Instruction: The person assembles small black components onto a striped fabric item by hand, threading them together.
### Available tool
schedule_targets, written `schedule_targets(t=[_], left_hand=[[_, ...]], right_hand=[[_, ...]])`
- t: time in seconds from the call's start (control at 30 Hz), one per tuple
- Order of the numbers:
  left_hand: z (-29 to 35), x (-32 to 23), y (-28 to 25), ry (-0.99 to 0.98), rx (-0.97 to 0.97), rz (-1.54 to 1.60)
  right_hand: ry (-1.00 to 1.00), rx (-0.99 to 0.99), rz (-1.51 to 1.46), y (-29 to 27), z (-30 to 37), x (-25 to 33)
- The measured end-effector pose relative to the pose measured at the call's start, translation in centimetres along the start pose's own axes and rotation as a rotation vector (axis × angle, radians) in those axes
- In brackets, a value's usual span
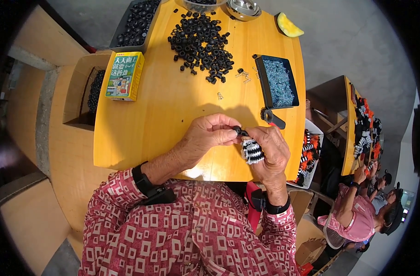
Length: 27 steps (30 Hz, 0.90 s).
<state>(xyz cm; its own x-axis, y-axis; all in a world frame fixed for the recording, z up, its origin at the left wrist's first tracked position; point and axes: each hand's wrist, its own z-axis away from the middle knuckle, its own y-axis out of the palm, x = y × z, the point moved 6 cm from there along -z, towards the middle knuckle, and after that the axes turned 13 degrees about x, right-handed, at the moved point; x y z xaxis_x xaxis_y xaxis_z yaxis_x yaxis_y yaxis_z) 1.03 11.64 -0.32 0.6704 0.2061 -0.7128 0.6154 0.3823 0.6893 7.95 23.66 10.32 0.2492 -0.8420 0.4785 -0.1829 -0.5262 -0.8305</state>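
Over the near part of the yellow table (145, 138), my two hands meet. My left hand (203, 139) pinches a small black plastic piece (237, 130) between thumb and fingers. Closed around a black-and-white striped bundle (252, 152), which looks like cord, my right hand (273, 149) also has its fingertips at a second black piece beside the first. Whether the two pieces are joined cannot be made out. Just beyond my right hand lies a black tool with a round head (267, 115).
Loose black plastic pieces (203, 43) are heaped at the far middle. A black tray (264, 85) of tiny metal springs stands right, a yellow carton (125, 76) and grey bin (115, 43) left. Metal bowls (243, 10) and a fruit slice (289, 26) lie far. Another person (357, 214) sits at right.
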Motion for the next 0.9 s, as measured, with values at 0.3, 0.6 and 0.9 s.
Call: schedule_targets(t=[0.3, 0.6, 0.9], left_hand=[[0.1, -0.1, 0.1, -0.008, -0.005, -0.024], [0.2, -0.5, -0.2, 0.020, -0.043, -0.079], [0.0, 0.3, -0.3, -0.008, 0.021, 0.030]], right_hand=[[-0.007, 0.047, 0.037, -0.1, -0.5, 0.2], [-0.020, 0.104, 0.070, 0.1, -1.0, 0.6], [0.030, 0.078, -0.065, 0.5, -0.4, -0.6]])
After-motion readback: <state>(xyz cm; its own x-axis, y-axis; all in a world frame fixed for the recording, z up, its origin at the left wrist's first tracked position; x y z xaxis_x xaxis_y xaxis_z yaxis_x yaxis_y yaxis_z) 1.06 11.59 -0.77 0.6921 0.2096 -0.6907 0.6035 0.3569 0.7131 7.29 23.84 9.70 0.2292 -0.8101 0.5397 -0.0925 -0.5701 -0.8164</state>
